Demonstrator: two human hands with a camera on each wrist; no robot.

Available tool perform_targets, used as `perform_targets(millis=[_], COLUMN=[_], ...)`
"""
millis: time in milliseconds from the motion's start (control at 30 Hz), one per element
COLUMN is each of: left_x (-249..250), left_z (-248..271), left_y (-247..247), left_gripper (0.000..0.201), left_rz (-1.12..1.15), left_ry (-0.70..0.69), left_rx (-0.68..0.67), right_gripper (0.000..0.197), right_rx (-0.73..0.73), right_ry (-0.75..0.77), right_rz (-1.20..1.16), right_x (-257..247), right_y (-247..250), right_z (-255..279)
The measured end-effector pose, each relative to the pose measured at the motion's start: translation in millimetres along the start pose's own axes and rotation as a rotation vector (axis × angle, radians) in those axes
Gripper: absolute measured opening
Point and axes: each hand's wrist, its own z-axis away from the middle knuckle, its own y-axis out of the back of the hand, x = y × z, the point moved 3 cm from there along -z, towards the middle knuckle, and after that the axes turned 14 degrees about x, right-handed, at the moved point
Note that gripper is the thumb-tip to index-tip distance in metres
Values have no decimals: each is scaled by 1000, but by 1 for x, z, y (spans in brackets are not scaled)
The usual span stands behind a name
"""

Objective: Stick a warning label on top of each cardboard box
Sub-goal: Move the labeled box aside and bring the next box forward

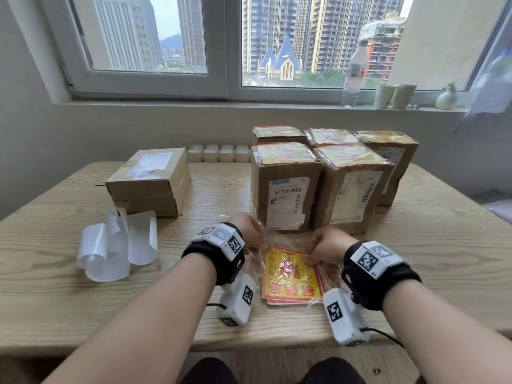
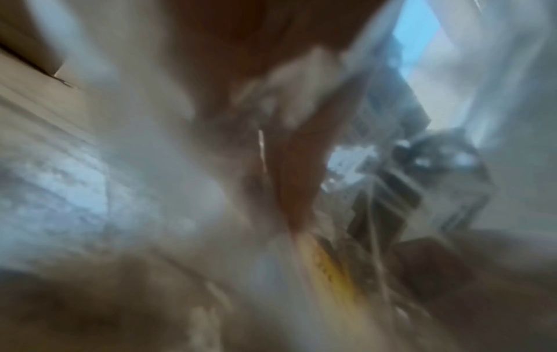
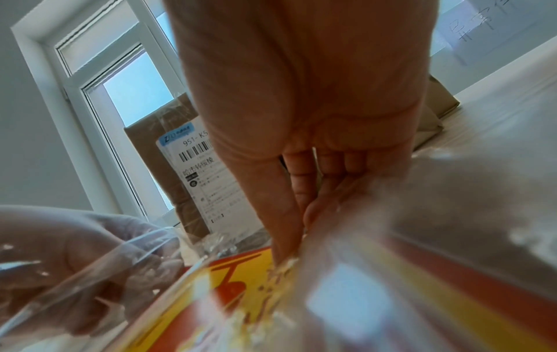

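**Five boxes labelled, one flat box bare**

Five upright cardboard boxes [image 1: 285, 187] crowd the far right part of the table [image 1: 55, 286], each with a red-and-yellow sticker on its top. One flat box [image 1: 149, 181] lies apart toward the far left corner, its top showing only a white shipping slip.

At the near edge, about midway along, a stack of warning labels [image 1: 289, 275] lies in a clear plastic sleeve [image 1: 259, 239]. The left hand [image 1: 249, 231] has its fingers curled round the sleeve's open far end, lifting the film. The right hand [image 1: 327, 248] is bent down onto the far right corner of the top label, thumb and fingers [image 3: 298, 188] closed together on it in a pinch. The left wrist view is too blurred to add anything.

Several curled white backing sheets [image 1: 116, 245] lie near the left edge, just in front of the flat box. On the windowsill stand a water bottle [image 1: 353, 76], two paper cups [image 1: 394, 92] and a small vase [image 1: 446, 97].
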Motion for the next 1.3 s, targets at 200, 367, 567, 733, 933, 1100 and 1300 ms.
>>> perform_targets(millis=[200, 367, 567, 733, 933, 1100, 1300], left_x=[-3, -9, -12, -11, -7, 3, 6], left_z=[0, 1, 5, 8, 9, 20, 31], left_y=[14, 18, 41, 85, 146, 151, 88], left_gripper=[5, 6, 7, 15, 6, 13, 14], left_rz=[83, 92, 194, 257, 358, 487, 428], left_ry=[8, 27, 109, 56, -39, -26, 20], left_rx=[64, 84, 82, 259, 600, 500, 208], right_gripper=[23, 26, 19, 10, 3, 41, 15], right_rx=[-9, 11, 4, 34, 191, 189, 226], right_ry=[10, 19, 9, 91, 199, 200, 118], right_rz=[35, 58, 114, 135, 65, -438, -424], right_x=[3, 6, 2, -22, -55, -80, -67], right_y=[4, 6, 10, 18, 34, 47, 46], right_z=[0, 0, 5, 14, 22, 34, 33])
